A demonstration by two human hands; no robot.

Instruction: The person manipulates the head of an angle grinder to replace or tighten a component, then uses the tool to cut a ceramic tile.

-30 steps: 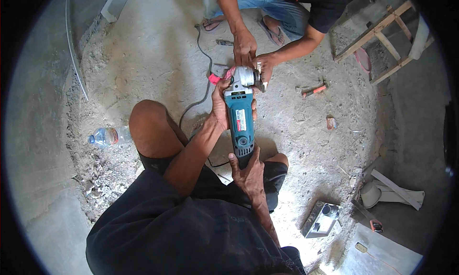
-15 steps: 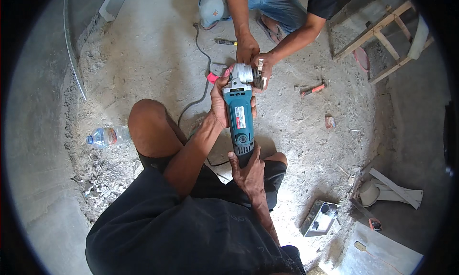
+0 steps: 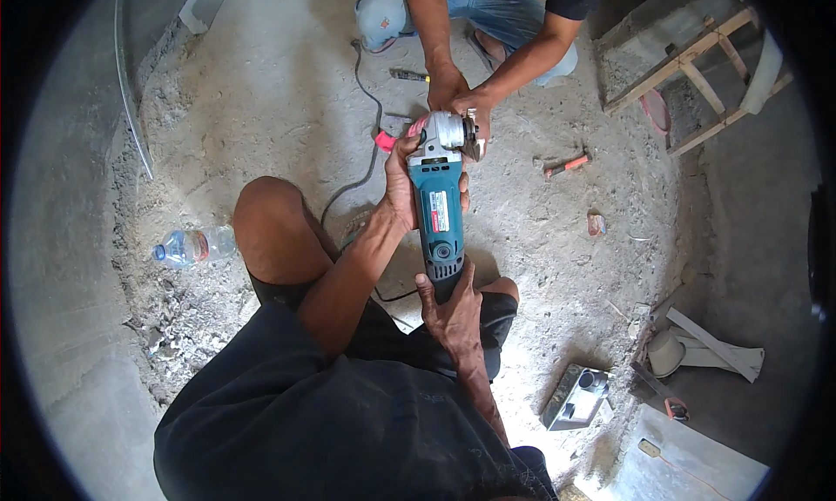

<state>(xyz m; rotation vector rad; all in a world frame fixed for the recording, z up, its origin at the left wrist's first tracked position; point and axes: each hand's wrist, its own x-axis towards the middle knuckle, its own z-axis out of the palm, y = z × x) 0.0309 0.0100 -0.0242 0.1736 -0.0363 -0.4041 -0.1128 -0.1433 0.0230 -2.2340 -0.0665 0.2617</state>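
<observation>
Between my hands lies a teal angle grinder (image 3: 437,207) with a silver gear head pointing away from me. My left hand (image 3: 401,186) wraps its front body from the left, fingertips showing at the right side. Lower down, my right hand (image 3: 456,320) grips the dark rear end. At the head's right side sits a dark disc-shaped part (image 3: 471,139), seen nearly edge-on. A co-worker's hands (image 3: 451,90) are close together at that part; what their fingers hold is mostly hidden. A pink piece (image 3: 386,141) shows left of the head.
On the rough floor lie an orange-handled hammer (image 3: 568,165), a dark tool with a yellow end (image 3: 408,75), a plastic bottle (image 3: 193,246) and a black-and-silver box (image 3: 576,398). A power cord (image 3: 355,188) runs left of the grinder. A wooden frame (image 3: 684,74) leans at the far right.
The co-worker's hand at the disc has shifted up and left, nearer their other hand. My grip on the angle grinder looks the same.
</observation>
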